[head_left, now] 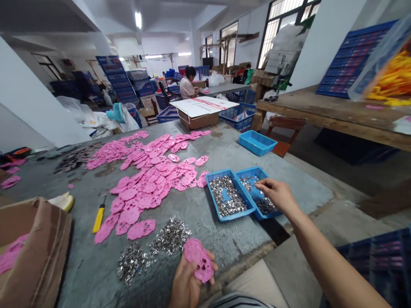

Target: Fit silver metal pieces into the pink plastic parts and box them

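My left hand (189, 278) grips a flat pink piece (199, 261) with small holes in it, close to the table's front edge. Over the right blue tray (266, 215), my right hand (276, 192) has its thumb and fingers pinched together; whatever may be between the tips is too small to make out. Small shiny metal parts lie in that tray and in the left blue tray (236, 218) touching it. Two loose heaps of similar metal parts (171, 235) rest on the table beside my left hand. Beyond them spreads a large pile of pink pieces (150, 179).
A yellow-handled screwdriver (99, 219) and an open cardboard box (35, 252) are at the left. Farther back stand another blue tray (257, 143) and a box under a white board (204, 106). A person (188, 83) sits at a far table.
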Motion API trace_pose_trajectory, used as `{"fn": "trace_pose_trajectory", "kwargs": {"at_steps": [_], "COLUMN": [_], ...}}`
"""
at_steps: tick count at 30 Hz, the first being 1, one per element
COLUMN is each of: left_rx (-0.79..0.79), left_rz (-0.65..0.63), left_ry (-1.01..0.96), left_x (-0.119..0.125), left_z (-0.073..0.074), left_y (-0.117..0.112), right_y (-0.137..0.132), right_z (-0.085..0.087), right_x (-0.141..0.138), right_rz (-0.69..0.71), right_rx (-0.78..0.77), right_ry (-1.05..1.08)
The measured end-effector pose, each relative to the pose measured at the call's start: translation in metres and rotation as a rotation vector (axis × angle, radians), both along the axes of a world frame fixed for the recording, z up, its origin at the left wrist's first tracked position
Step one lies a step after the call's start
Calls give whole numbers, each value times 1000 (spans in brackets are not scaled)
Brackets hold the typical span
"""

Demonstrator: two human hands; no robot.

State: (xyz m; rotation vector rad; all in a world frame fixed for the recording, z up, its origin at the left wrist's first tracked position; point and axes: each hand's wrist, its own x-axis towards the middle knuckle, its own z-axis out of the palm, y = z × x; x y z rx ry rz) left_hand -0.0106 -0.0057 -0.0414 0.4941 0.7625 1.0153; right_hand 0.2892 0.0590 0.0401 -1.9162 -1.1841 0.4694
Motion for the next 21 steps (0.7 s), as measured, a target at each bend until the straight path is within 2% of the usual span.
{"fn": "trace_pose_trajectory", "kwargs": {"at_steps": [5,10,14,21], "left_rx": [-21,-40,-14,55], "left_rz": [-25,-32,-24,19], "left_ry": [-5,-27,-41,3], "left_x": [-2,-5,-5,-3], "left_z": [-14,-14,-9,0], "left_y": [2,2,1,1], "right_y": [4,-1,-10,-29], "right_z": [6,15,13,-3], "right_x": [-13,-31,-53,-96], "right_rz": [62,136,247,487], "right_rx": [176,233,197,108], "right_ry": [341,528,614,698]}}
